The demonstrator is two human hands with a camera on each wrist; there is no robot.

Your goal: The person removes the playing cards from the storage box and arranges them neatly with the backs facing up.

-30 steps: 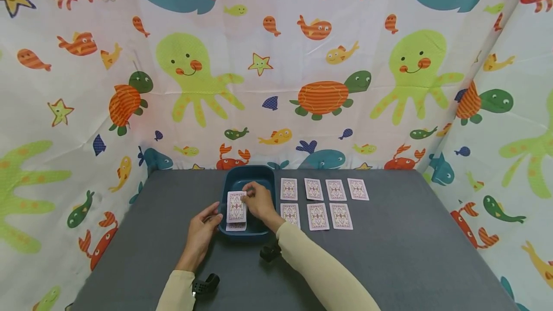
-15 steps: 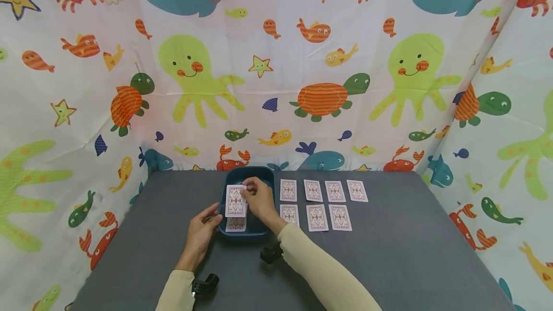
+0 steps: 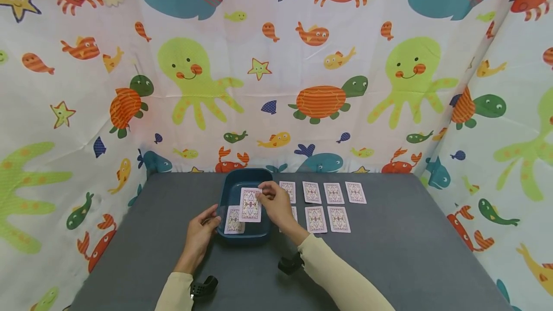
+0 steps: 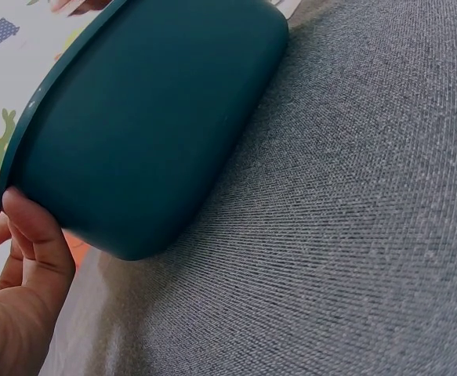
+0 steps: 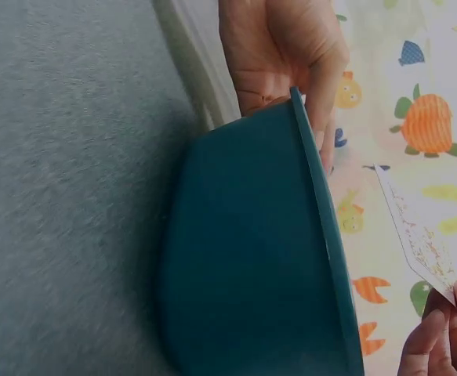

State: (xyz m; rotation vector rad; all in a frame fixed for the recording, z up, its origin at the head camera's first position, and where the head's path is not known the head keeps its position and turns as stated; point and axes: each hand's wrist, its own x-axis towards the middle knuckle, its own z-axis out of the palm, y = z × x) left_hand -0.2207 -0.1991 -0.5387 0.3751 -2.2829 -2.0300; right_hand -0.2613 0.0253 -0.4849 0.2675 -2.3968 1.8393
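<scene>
A playing card (image 3: pixel 250 205), patterned back up, is pinched at its right edge by my right hand (image 3: pixel 277 204), above the dark teal tub (image 3: pixel 246 239). In the right wrist view the card (image 5: pixel 418 235) is seen nearly edge-on beyond the rim, between thumb and fingers of my right hand (image 5: pixel 446 333). More cards (image 3: pixel 234 222) lie in the tub's left part, face down. My left hand (image 3: pixel 200 234) grips the tub's left rim; in the left wrist view, thumb and fingers of that hand (image 4: pixel 32 266) pinch the rim of the tub (image 4: pixel 150 125).
Right of the tub, several face-down cards (image 3: pixel 316 219) lie in two rows on the grey cloth-covered table (image 3: pixel 397 253). The right forearm partly covers the nearest ones. A curtain (image 3: pixel 276 76) printed with sea animals stands behind the table and along both sides.
My right hand has lifted the card off the ones in the tub and moved it to the right, uncovering those beneath. The left hand has stayed at the rim.
</scene>
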